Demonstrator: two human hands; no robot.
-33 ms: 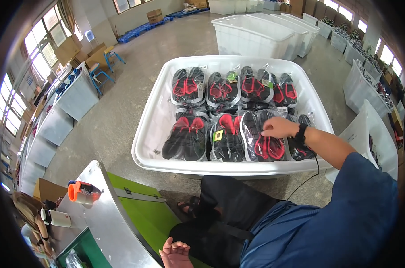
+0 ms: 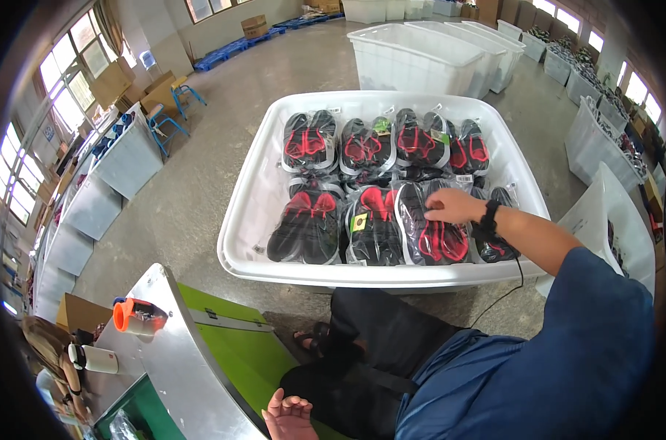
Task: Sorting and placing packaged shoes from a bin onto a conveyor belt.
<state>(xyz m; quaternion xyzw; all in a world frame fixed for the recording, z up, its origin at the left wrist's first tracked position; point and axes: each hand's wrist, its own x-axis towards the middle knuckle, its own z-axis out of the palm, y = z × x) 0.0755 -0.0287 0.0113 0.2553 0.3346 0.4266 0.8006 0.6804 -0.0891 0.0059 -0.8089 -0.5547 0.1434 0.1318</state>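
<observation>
A large white tub (image 2: 234, 242) holds two rows of black-and-red shoes, each pair in a clear plastic bag. My right hand (image 2: 454, 207) is over the near row with its fingers bent together at the bag of one pair of shoes (image 2: 443, 240), right of the middle. It appears to pinch the film, though the fingertips are partly hidden. Left of that pair lies a bagged pair with a yellow label (image 2: 377, 227), then another bagged pair (image 2: 303, 227). My left hand (image 2: 289, 418) is low by the metal table, palm up, fingers apart, holding nothing.
On the metal table (image 2: 193, 367) at left stand an orange-rimmed container (image 2: 138, 315) and a white bottle (image 2: 98, 358). Another person (image 2: 61, 367) is beyond it. Stacked white tubs (image 2: 421, 62) stand behind, more tubs line both sides, and a thin black cable hangs near my right wrist.
My right hand has shifted slightly to the left over the same bagged pair. My left hand and the shoes stay where they were.
</observation>
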